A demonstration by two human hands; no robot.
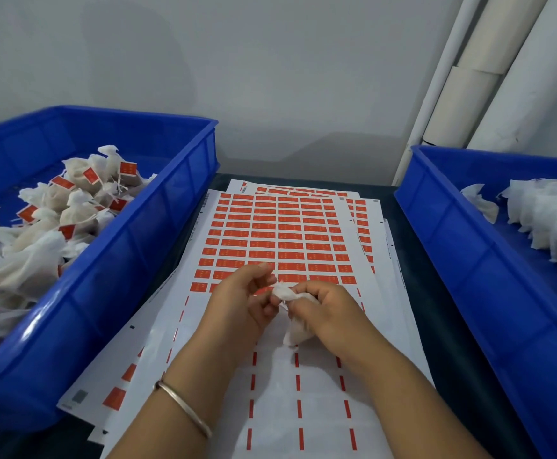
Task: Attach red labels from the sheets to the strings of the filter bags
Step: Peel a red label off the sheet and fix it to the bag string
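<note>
Nestling between both hands' fingers: filter bag

Glossy blue plastic left crate | matt white paper label sheet | gauzy cloth filter bag | shiny metal bangle

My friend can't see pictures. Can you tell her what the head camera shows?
Two hands, left hand and right hand, hold a white filter bag over a label sheet. A left bin holds labelled bags, a right bin plain ones.
</note>
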